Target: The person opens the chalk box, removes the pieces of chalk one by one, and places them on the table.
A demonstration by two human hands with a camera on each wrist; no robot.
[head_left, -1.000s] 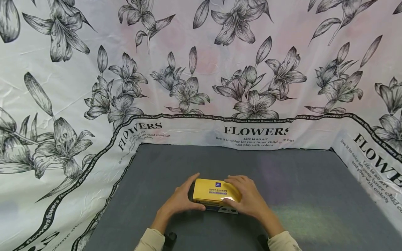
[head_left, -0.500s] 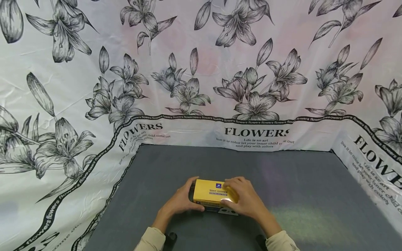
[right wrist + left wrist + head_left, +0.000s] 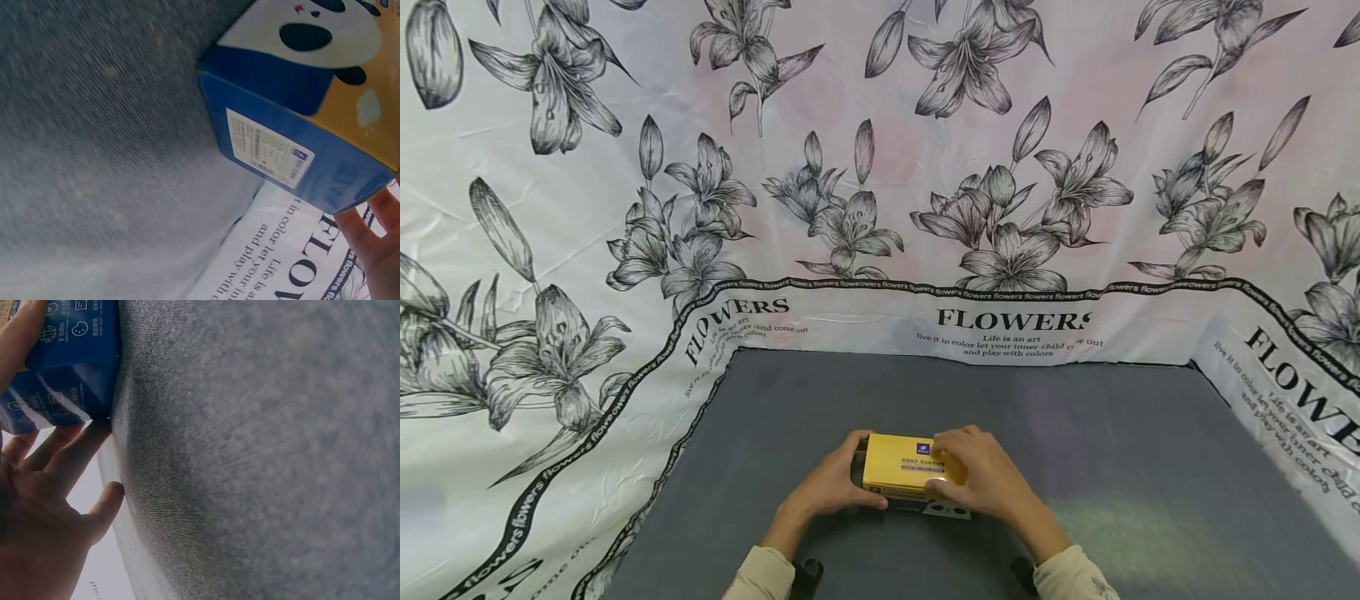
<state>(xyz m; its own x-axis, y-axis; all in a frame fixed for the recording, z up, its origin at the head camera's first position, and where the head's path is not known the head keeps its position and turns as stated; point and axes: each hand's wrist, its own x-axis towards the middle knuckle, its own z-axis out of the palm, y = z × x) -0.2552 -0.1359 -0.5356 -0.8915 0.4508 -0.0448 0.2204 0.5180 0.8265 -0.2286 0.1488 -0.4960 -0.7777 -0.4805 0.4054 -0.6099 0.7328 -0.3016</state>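
Head view: a yellow-topped carton (image 3: pixel 904 467) lies flat near the front edge of the grey worktop (image 3: pixel 1112 450), long axis left-right. It is held between both hands; left hand (image 3: pixel 826 487) is curled round the left end, right hand (image 3: pixel 981 477) over the right end and top.

Left wrist view: the carton's blue side (image 3: pixel 65 359) is seen touching the left fingers (image 3: pixel 59 447).

Right wrist view: a panda print (image 3: pixel 325 28) is seen on the carton's face; right fingers (image 3: pixel 375 231) are barely in view.
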